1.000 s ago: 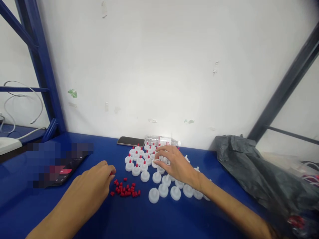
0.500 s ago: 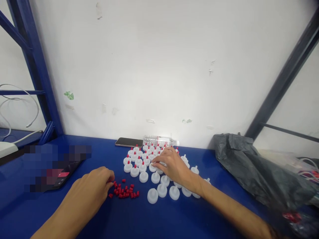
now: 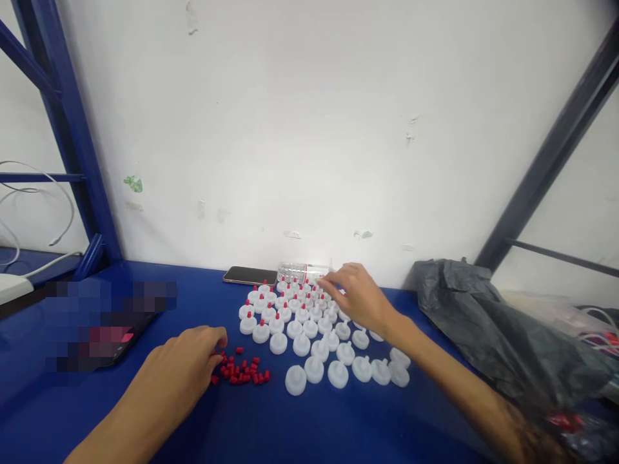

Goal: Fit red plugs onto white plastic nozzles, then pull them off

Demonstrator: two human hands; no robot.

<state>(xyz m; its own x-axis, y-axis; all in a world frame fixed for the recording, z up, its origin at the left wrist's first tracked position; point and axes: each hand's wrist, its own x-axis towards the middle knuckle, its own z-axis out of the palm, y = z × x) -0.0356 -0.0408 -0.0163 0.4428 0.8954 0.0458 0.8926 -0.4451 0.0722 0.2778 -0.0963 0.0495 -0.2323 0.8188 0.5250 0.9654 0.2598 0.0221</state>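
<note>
— Right hand [image 3: 356,294] moved back toward the bottle [image 3: 291,272], fingers bent, grip unclear. Left hand [image 3: 193,354]?
— Curled at red caps [image 3: 236,371] near white lids [image 3: 320,350], grip unclear; low right-hand pullback risked toppling lids.

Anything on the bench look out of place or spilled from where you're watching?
One thing: the clear bottle lies on its side near the wall, behind the white caps, rather than upright. No spill shows, though the right hand hides part of it.
</note>
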